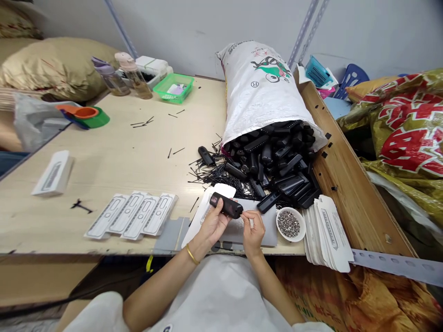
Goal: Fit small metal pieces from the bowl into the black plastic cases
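Note:
My left hand is closed around a black oblong plastic casing, thumb on top, held tilted above the table's front edge. At the casing's right end, my right hand pinches its thumb and forefinger together. Whatever lies in that pinch is too small to make out. Beneath the hands are a flat white carton and a grey sheet. A white bowl of small metal parts stands to the right of my right hand. Behind it, many similar black casings spill from a white woven sack.
Thin black sticks lie heaped left of the casings. Several printed white boxes sit at front left, and stacked flat cartons at front right. A wooden side board edges the table. A green basket and bottles stand behind.

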### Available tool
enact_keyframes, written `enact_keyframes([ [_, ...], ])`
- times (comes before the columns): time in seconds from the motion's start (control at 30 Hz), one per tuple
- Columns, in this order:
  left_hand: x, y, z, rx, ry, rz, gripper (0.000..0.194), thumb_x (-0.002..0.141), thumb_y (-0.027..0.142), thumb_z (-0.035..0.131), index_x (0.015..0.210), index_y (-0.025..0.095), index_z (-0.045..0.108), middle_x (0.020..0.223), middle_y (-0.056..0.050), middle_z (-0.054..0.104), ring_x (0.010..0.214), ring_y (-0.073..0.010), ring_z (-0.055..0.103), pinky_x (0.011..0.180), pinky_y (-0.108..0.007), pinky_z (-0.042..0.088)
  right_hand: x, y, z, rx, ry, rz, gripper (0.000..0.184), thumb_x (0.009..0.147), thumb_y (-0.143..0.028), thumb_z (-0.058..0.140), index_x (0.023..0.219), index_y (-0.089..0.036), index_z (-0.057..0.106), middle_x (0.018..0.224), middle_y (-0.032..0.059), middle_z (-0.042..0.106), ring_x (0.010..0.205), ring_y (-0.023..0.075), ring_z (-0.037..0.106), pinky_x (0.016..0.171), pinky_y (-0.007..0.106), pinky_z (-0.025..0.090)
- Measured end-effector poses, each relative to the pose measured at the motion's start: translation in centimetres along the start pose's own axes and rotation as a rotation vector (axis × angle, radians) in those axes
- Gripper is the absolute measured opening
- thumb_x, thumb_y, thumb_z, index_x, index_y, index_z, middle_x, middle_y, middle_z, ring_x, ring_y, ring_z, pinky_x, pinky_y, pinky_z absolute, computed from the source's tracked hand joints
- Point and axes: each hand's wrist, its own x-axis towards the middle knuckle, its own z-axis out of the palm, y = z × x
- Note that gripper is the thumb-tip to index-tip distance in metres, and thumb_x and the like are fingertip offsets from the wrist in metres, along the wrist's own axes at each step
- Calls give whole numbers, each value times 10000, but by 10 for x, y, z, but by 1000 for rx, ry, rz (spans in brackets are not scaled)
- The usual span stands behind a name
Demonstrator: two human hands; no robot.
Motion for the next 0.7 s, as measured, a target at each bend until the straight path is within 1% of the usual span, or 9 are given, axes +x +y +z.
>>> enact_keyframes([
  [0.07,-8,3,2,16,-16,37,104,858,171,582,958,145,564,910,-83,682,999,-216,657,939,-411,516,-4,3,-4,4,-13,-45,140,905,-266,501,872,-201,620,808,51,642,779,172,610,724,325,495],
  [0.13,-18,3,0,84,-118,164,237,814,195,636,1040,201,564,1002,-62,670,1058,-229,635,970,-428,492,-4,6,-15,5,-33,-50,136,906,-259,499,938,-198,617,872,59,650,834,174,614,766,330,494],
  [0.2,-23,-6,-5,331,-280,308,321,737,196,703,1035,243,594,1040,-54,660,1090,-246,615,1010,-439,455,1,8,-32,-17,35,4,161,917,-272,476,956,-186,606,915,69,641,881,177,604,797,336,485],
  [0.27,-20,-23,-10,649,-422,362,311,640,159,753,921,237,643,986,-78,669,1046,-270,621,1019,-441,437,10,9,-48,-65,147,53,189,925,-298,454,930,-174,597,908,73,626,889,179,591,809,344,477],
  [0.37,-2,-52,-8,962,-402,375,286,664,199,714,940,225,647,908,-116,669,918,-310,636,946,-490,453,28,4,-62,-155,166,20,196,919,-320,465,893,-174,593,884,67,619,866,178,583,815,343,462],
  [0.43,11,-58,-2,1075,-327,382,336,719,254,663,1045,199,607,891,-132,653,902,-334,629,911,-524,446,42,-4,-59,-207,84,-17,190,919,-317,467,886,-181,596,874,60,620,847,176,575,798,330,452],
  [0.53,20,-42,-4,1168,-333,471,481,678,248,704,1131,161,568,1067,-175,614,1105,-361,555,996,-533,373,59,-14,-37,-318,-168,-56,178,923,-275,456,873,-190,604,857,51,628,841,185,554,788,328,423],
  [0.6,21,-21,-18,1296,-278,595,550,645,213,725,1168,162,563,1208,-186,548,1219,-371,466,1051,-529,313,67,-15,-13,-458,-397,-71,152,910,-232,478,867,-190,618,879,58,647,889,211,542,814,348,393],
  [0.7,25,9,-49,1488,-37,693,597,609,136,728,1183,164,569,1192,-187,524,1200,-423,435,1033,-555,303,74,-10,26,-701,-691,-50,133,858,-234,589,964,-164,629,1023,109,653,1014,266,510,863,379,350],
])
